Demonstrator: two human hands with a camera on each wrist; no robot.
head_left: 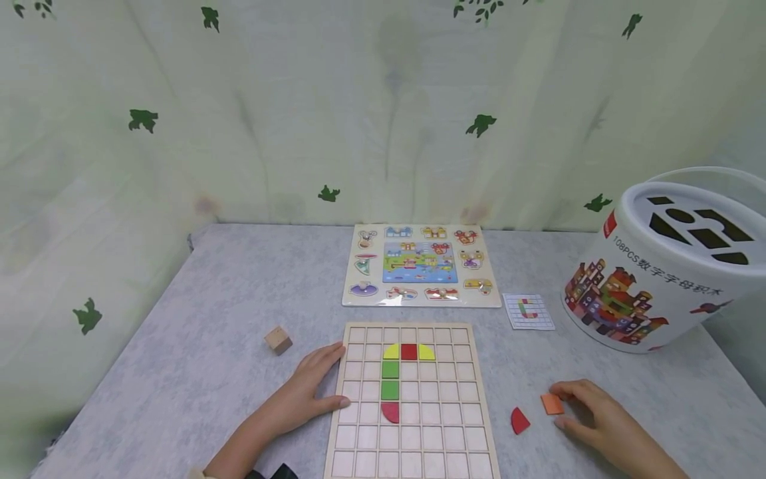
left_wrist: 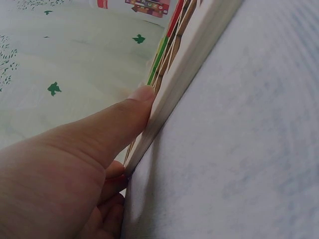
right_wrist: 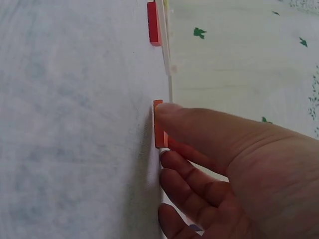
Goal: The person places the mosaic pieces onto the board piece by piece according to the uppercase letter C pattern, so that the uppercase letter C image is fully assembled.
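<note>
On the table lies a wooden grid board [head_left: 419, 462] with yellow quarter-circles, a red square, two green squares [head_left: 390, 369] and a red quarter-circle [head_left: 391, 412] set in its cells. My left hand [head_left: 305, 391] rests at the board's left edge, thumb on the rim, fingers stretched along the side. To the right of the board, my right hand [head_left: 598, 419] pinches an orange square tile [head_left: 552, 404] between thumb and forefinger. In the right wrist view the thumb lies on the orange tile [right_wrist: 158, 130], low at the tabletop. A loose red quarter-circle [head_left: 520, 420] lies between board and right hand.
A small pattern card [head_left: 541, 321] lies beyond the right hand. Behind the board is a picture puzzle [head_left: 351, 266]. A large white bucket [head_left: 598, 332] stands at the back right, and a wooden cube [head_left: 278, 340] sits left of the board. A curtain hangs behind the table.
</note>
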